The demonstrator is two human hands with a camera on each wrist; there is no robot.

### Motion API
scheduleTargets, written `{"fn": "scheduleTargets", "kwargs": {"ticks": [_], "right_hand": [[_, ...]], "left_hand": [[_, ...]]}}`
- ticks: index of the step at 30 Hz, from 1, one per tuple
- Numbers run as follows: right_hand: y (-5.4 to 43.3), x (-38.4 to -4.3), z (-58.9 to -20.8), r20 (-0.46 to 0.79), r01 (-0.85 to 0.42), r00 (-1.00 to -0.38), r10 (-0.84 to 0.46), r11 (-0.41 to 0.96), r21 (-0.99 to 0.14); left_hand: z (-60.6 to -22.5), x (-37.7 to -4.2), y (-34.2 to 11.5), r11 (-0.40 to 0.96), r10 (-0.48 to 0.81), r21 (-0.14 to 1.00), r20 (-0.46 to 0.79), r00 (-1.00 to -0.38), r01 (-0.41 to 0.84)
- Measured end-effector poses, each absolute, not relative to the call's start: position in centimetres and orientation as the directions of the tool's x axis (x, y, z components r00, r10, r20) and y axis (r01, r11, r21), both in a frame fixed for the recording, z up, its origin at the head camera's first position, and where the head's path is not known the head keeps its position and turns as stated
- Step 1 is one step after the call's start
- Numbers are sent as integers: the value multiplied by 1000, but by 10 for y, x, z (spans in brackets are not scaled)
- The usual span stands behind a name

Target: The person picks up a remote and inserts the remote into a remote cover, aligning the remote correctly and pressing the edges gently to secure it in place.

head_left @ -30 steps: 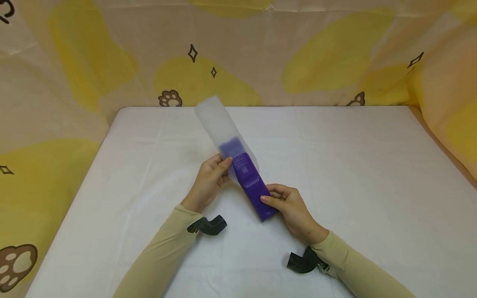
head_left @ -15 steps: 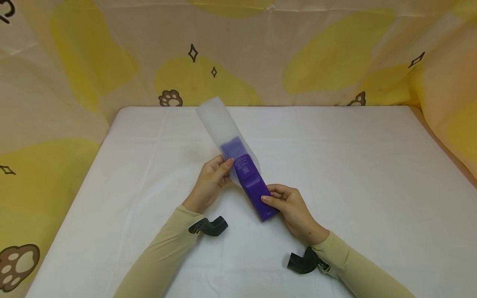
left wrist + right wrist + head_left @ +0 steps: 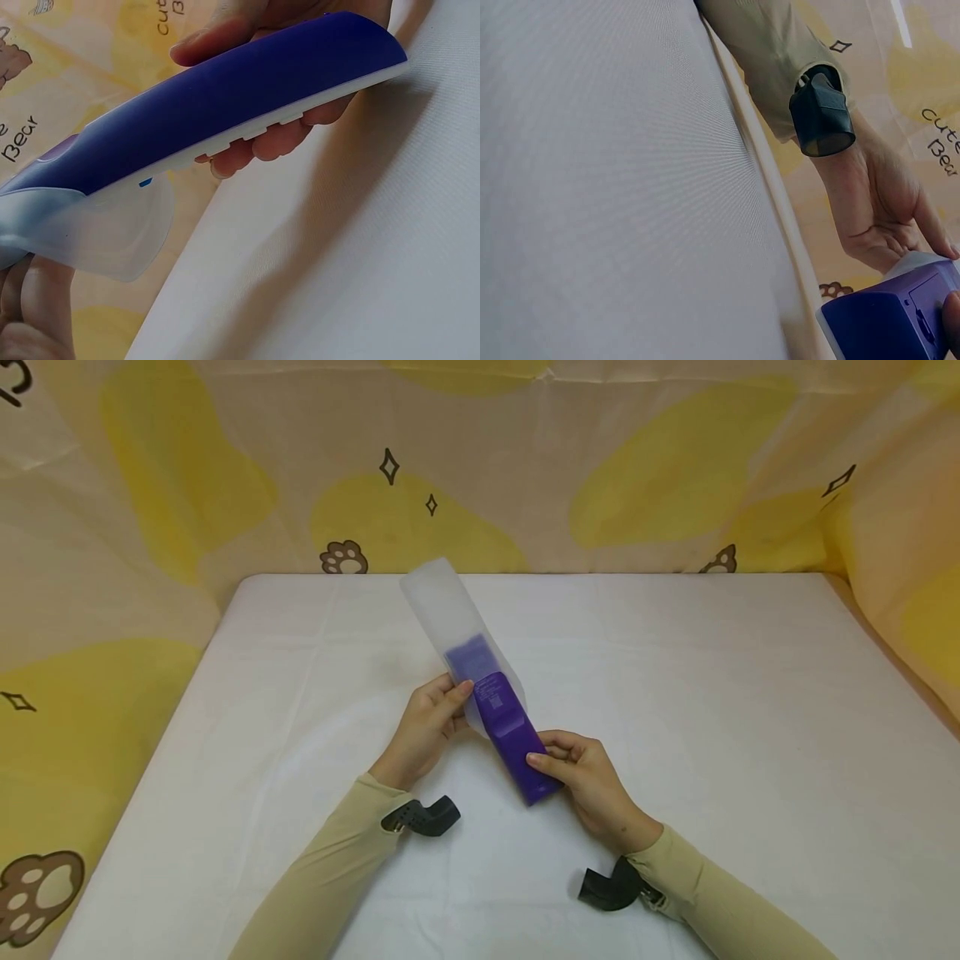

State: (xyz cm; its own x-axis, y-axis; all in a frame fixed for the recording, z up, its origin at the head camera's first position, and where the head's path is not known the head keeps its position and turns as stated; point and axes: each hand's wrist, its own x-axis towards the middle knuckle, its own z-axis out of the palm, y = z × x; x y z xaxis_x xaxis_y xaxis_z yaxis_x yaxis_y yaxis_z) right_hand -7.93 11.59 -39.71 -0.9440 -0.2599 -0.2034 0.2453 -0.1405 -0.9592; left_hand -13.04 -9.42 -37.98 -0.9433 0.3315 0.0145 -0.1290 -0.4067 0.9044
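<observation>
A purple remote control (image 3: 517, 747) with a white button side turned down is held slanted over the table. Its upper part sits inside a frosted clear plastic sleeve (image 3: 438, 602), and the lower part sticks out of the sleeve's mouth. My left hand (image 3: 423, 727) pinches the sleeve near that mouth, thumb on top by the remote's edge. My right hand (image 3: 596, 789) grips the remote's bare lower end, thumb over the back and fingers beneath. In the left wrist view, white buttons show along the underside of the remote (image 3: 240, 97), and a flap of the sleeve (image 3: 127, 232) hangs below it.
A white-covered table (image 3: 712, 693) lies under both hands. Behind it and along the sides hangs a yellow and cream cloth (image 3: 480, 460) with paw prints. Black wrist cameras (image 3: 423, 816) stick out from both sleeves over the table.
My left hand and the sleeve have shifted slightly right and toward me, so the sleeve reaches a little further down over the remote. My right hand has stayed almost still.
</observation>
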Motion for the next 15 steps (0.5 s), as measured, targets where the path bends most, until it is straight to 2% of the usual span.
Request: {"fn": "scheduleTargets", "kwargs": {"ticks": [15], "right_hand": [[115, -80, -398, -207, 252, -944, -257, -154, -956]], "left_hand": [[-380, -130, -92, -376, 327, 920, 17, -945, -113]]}}
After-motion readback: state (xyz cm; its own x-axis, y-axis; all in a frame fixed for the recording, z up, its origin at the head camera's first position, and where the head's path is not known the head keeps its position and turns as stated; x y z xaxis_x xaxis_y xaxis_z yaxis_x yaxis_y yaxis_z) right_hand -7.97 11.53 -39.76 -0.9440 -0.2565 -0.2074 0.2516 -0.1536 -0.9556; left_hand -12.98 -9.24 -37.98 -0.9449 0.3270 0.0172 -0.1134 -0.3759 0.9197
